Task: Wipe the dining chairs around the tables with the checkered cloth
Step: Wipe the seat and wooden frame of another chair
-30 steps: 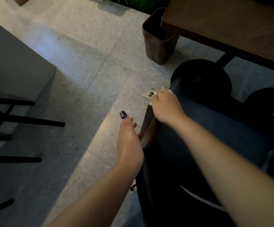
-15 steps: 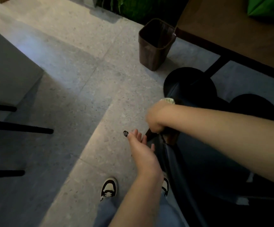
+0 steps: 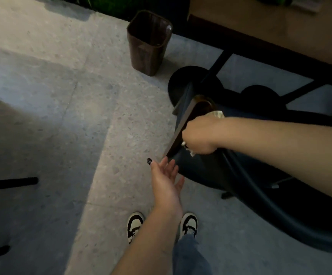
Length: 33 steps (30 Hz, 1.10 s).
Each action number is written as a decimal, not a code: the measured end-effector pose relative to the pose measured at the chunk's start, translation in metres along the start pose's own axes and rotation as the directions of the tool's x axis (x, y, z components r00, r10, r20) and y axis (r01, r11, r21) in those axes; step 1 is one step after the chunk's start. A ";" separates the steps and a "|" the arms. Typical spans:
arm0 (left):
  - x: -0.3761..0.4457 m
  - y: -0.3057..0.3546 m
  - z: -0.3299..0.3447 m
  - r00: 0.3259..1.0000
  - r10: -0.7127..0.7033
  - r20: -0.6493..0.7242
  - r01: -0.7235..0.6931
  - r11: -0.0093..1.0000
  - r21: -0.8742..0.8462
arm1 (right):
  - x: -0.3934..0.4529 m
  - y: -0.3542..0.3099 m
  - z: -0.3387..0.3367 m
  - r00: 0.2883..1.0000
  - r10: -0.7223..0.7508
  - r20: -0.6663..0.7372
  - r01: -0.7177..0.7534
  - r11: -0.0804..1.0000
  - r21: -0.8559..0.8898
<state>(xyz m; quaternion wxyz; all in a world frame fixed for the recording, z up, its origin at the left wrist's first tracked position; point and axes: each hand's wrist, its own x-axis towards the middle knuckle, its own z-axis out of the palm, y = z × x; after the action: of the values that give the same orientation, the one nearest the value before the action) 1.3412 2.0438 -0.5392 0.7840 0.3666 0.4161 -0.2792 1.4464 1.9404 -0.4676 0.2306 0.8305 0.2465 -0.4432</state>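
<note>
The right hand (image 3: 197, 135) is curled around a bunched cloth (image 3: 217, 114) and presses it against the wooden armrest (image 3: 183, 124) of a dark padded chair (image 3: 240, 175). Pale bits of the cloth stick out above the wrist and below the knuckles; its checked pattern cannot be made out in the dim light. The chair stands on the right, just beside the person, with its seat facing a wooden surface (image 3: 270, 30) at the top right. Black legs (image 3: 218, 64) run down from that surface to round dark bases on the floor (image 3: 61, 96).

The left hand (image 3: 166, 181) hangs loose and holds nothing, its fingers relaxed and slightly spread, the thumb bearing a dark painted nail. Its fingertips are close to the lower end of the armrest; whether they touch it cannot be told.

A brown bin (image 3: 149, 42) stands upright on the speckled grey tiles, near the corner of the surface and well apart from the hands. Two black-and-white shoes (image 3: 134, 225) and a blue trouser leg (image 3: 189, 255) show at the bottom.
</note>
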 end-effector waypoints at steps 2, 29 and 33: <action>-0.001 -0.004 -0.002 0.999 -0.033 0.016 0.033 0.999 -0.003 | -0.019 -0.021 0.012 0.996 -0.049 -0.069 0.039 0.989 -0.140; -0.022 -0.009 0.053 0.615 0.588 0.526 -0.789 0.465 0.402 | -0.120 -0.069 0.130 0.430 0.549 -0.717 0.034 0.784 0.620; 0.006 -0.018 0.073 0.377 0.653 0.657 -0.926 0.284 0.249 | -0.092 -0.080 0.142 0.301 0.638 -0.709 -0.032 0.749 0.661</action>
<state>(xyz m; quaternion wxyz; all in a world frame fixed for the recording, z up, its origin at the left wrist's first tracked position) 1.3637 1.9735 -0.5223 0.7258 0.6758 -0.1268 -0.0224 1.2641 1.8984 -0.4740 -0.0920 0.9904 0.0071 0.1025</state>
